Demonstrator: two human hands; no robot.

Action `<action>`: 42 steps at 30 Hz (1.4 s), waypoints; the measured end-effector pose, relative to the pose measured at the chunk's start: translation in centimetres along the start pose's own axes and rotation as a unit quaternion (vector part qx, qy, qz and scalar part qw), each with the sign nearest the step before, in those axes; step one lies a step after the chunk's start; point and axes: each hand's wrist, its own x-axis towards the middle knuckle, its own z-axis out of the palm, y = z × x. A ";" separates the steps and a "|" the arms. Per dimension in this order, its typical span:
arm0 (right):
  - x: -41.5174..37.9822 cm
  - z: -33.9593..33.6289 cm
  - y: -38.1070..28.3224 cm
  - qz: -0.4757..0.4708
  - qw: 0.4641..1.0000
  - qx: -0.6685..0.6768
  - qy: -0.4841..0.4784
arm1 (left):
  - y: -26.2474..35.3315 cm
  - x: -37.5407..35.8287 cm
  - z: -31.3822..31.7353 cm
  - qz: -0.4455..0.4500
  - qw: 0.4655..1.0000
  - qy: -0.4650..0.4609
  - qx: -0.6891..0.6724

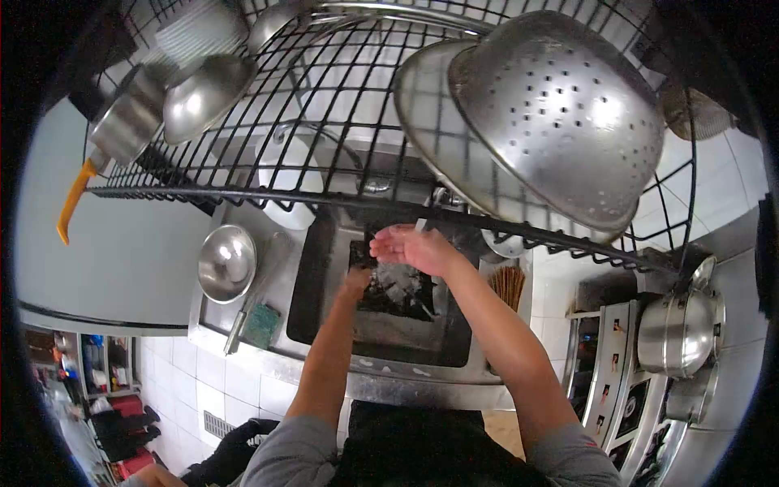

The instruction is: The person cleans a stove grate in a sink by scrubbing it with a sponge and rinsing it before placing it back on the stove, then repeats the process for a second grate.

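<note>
Both of my hands are over a dark sink. My right hand is at the back of the basin, palm partly turned up, with fingers stretched to the left and apart; no object shows in it. A pale faucet lever stands just behind it. Lower and to the left, my left hand reaches down into the basin; it is blurred and its fingers are hidden. Between and below the hands lies a whitish, foamy heap, with contents I cannot make out.
Overhead, a black wire rack carries a steel colander, bowls and an orange-handled pot. Left of the sink are a steel bowl and green scouring pad; to the right, a bristle brush and stove pot.
</note>
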 end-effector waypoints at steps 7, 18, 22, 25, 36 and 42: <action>-2.0 -0.2 -0.9 0.044 0.994 -0.079 0.067 | 2.0 5.3 5.2 0.106 0.904 -0.204 -0.360; -3.5 -1.6 -0.5 0.188 0.952 -0.243 0.006 | 4.6 -2.1 -0.5 -0.132 0.940 -0.084 -0.303; -3.7 -1.6 0.4 0.155 0.940 -0.301 0.048 | -0.4 -0.8 -2.4 -0.177 0.874 -0.063 -0.447; -1.7 -2.3 1.1 0.003 0.989 -0.096 0.116 | -1.0 -1.9 -2.7 -0.188 0.852 -0.007 -0.489; -1.3 -1.9 0.0 0.078 0.982 -0.147 0.092 | -5.6 -3.0 -2.4 -0.162 0.834 -0.059 -0.524; -0.8 -6.6 2.3 -0.024 0.969 -0.134 -0.206 | -2.0 -5.5 -1.5 -0.122 0.874 -0.081 -0.464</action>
